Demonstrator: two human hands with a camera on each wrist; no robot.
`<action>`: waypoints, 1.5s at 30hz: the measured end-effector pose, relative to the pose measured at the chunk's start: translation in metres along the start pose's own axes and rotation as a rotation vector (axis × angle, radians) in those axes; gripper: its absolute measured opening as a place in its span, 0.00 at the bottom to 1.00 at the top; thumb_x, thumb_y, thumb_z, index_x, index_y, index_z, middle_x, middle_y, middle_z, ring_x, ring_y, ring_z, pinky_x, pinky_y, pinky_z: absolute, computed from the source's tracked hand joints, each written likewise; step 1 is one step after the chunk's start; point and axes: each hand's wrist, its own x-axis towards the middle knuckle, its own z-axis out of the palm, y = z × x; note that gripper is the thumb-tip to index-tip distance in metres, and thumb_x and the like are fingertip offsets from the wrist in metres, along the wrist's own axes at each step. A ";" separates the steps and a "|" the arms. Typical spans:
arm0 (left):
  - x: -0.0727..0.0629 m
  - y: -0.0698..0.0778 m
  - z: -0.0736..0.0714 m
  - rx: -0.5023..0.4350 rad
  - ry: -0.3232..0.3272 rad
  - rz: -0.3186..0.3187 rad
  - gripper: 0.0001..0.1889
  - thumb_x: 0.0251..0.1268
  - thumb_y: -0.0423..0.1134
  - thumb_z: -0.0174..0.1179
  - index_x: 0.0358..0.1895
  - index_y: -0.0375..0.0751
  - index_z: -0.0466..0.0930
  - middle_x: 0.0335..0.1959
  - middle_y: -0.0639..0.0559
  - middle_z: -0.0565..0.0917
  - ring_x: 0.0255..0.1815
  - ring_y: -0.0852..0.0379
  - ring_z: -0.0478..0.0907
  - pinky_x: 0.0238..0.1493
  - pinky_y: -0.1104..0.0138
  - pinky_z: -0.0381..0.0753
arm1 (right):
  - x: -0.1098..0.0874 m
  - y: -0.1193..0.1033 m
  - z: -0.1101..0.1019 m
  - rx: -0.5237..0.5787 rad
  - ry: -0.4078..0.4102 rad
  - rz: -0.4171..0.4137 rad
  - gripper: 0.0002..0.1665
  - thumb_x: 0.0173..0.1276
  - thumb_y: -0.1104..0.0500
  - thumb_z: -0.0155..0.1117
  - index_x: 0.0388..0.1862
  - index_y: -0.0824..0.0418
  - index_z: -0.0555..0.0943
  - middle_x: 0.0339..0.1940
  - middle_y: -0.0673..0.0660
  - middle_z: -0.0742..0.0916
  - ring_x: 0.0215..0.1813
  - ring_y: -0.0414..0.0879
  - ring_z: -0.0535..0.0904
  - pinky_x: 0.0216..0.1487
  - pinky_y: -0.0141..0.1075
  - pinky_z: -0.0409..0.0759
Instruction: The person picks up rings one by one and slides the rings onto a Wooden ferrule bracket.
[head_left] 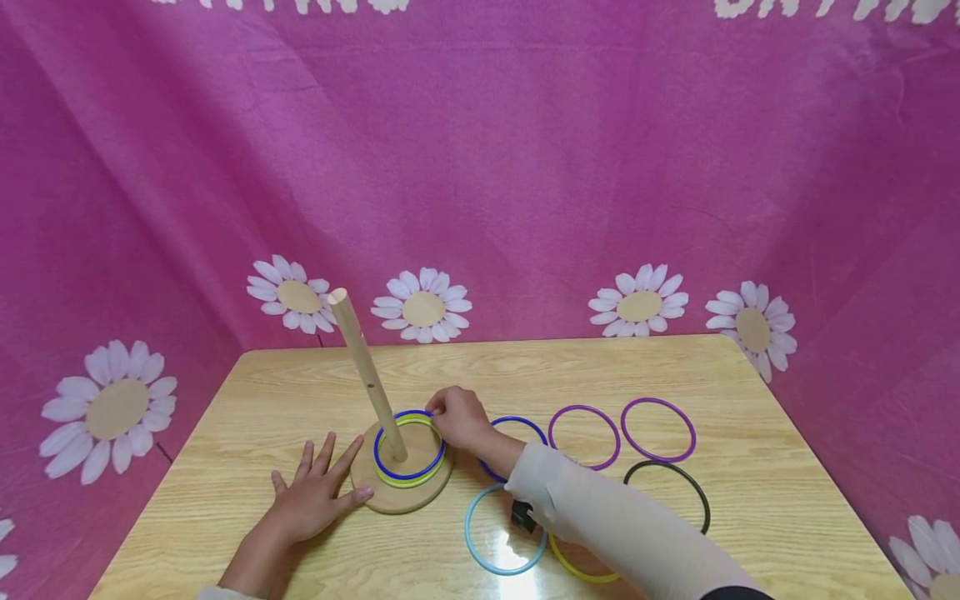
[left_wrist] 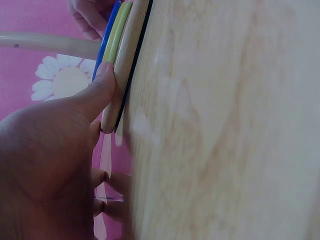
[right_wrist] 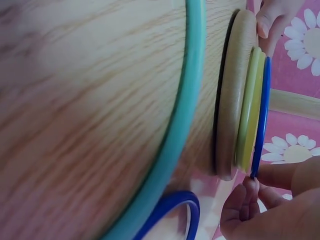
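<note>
A wooden peg [head_left: 367, 375] rises from a round wooden base [head_left: 401, 502] left of the table's middle. Around the peg's foot lie yellow-green rings [right_wrist: 249, 115], with a blue ring [head_left: 408, 477] on top of them. My right hand [head_left: 459, 418] pinches the blue ring's far right edge between thumb and fingers; in the right wrist view the ring stands slightly off the stack there. My left hand [head_left: 311, 496] spreads its fingers at the base's left side, thumb along its near rim. The left wrist view has that thumb [left_wrist: 102, 82] against the stack's edge.
On the table [head_left: 322, 567] to the right lie another blue ring [head_left: 517, 419], two purple rings [head_left: 585, 407] [head_left: 658, 400], a black ring [head_left: 705, 500], a light blue ring [head_left: 468, 533] and a yellow ring [head_left: 577, 573]. My right sleeve passes over some. A pink flowered cloth [head_left: 525, 167] hangs behind.
</note>
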 end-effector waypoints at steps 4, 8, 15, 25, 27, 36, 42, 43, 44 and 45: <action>0.000 0.002 -0.002 0.017 -0.022 -0.015 0.44 0.70 0.70 0.55 0.83 0.57 0.55 0.83 0.29 0.47 0.80 0.20 0.35 0.55 0.13 0.29 | 0.001 0.002 0.004 -0.012 -0.008 0.033 0.08 0.60 0.71 0.66 0.31 0.61 0.89 0.23 0.47 0.83 0.30 0.39 0.75 0.35 0.30 0.75; 0.000 0.001 -0.002 0.016 -0.029 -0.020 0.44 0.70 0.71 0.54 0.84 0.58 0.54 0.83 0.29 0.46 0.81 0.20 0.34 0.56 0.13 0.28 | 0.001 0.003 0.005 -0.026 -0.006 0.031 0.08 0.61 0.71 0.68 0.32 0.61 0.89 0.23 0.47 0.82 0.30 0.37 0.73 0.35 0.29 0.73; 0.002 -0.006 0.005 0.034 -0.016 -0.014 0.44 0.69 0.74 0.51 0.84 0.64 0.52 0.83 0.30 0.46 0.81 0.21 0.34 0.56 0.14 0.27 | -0.001 0.003 0.004 -0.020 -0.002 0.005 0.08 0.60 0.71 0.68 0.32 0.61 0.90 0.24 0.47 0.83 0.30 0.37 0.74 0.35 0.29 0.74; -0.002 0.006 -0.005 0.047 -0.061 -0.044 0.45 0.71 0.71 0.52 0.84 0.56 0.53 0.84 0.31 0.44 0.81 0.21 0.32 0.57 0.13 0.29 | -0.004 0.006 0.001 0.030 -0.028 -0.019 0.08 0.58 0.70 0.68 0.37 0.63 0.89 0.28 0.53 0.87 0.32 0.37 0.78 0.38 0.29 0.77; -0.001 0.005 -0.004 0.042 -0.061 -0.043 0.45 0.71 0.71 0.52 0.84 0.56 0.53 0.84 0.31 0.44 0.81 0.21 0.32 0.57 0.13 0.29 | -0.005 0.007 -0.001 0.047 -0.030 -0.020 0.08 0.60 0.70 0.70 0.39 0.65 0.89 0.29 0.52 0.87 0.33 0.38 0.79 0.40 0.30 0.78; 0.001 -0.002 0.000 0.013 -0.034 -0.019 0.44 0.70 0.71 0.53 0.84 0.59 0.53 0.83 0.29 0.45 0.81 0.20 0.33 0.55 0.13 0.27 | -0.008 0.016 -0.021 0.133 -0.062 -0.026 0.11 0.64 0.68 0.71 0.47 0.67 0.88 0.33 0.54 0.88 0.36 0.40 0.82 0.40 0.31 0.80; 0.001 0.000 -0.001 0.011 -0.026 -0.018 0.44 0.70 0.71 0.54 0.84 0.59 0.54 0.83 0.30 0.46 0.81 0.21 0.34 0.55 0.13 0.27 | -0.009 0.031 -0.042 0.182 -0.081 -0.049 0.13 0.67 0.67 0.72 0.50 0.67 0.87 0.36 0.54 0.89 0.40 0.41 0.83 0.44 0.32 0.81; 0.001 -0.001 0.000 0.013 -0.028 -0.023 0.44 0.70 0.72 0.53 0.84 0.59 0.54 0.84 0.30 0.46 0.81 0.21 0.34 0.56 0.14 0.27 | -0.010 0.034 -0.046 0.187 -0.087 -0.051 0.13 0.67 0.67 0.72 0.50 0.67 0.87 0.37 0.54 0.89 0.40 0.41 0.83 0.45 0.33 0.82; 0.001 0.000 -0.001 0.013 -0.034 -0.026 0.44 0.70 0.72 0.53 0.84 0.59 0.53 0.84 0.31 0.45 0.81 0.21 0.33 0.56 0.14 0.26 | -0.011 0.037 -0.049 0.191 -0.093 -0.054 0.14 0.67 0.67 0.71 0.51 0.68 0.87 0.37 0.54 0.89 0.41 0.42 0.84 0.46 0.33 0.82; 0.001 0.000 -0.001 0.014 -0.035 -0.025 0.44 0.70 0.72 0.53 0.84 0.59 0.53 0.84 0.30 0.45 0.81 0.21 0.33 0.56 0.14 0.26 | -0.012 0.040 -0.052 0.194 -0.097 -0.055 0.14 0.67 0.67 0.71 0.51 0.68 0.86 0.38 0.54 0.89 0.42 0.42 0.84 0.46 0.34 0.82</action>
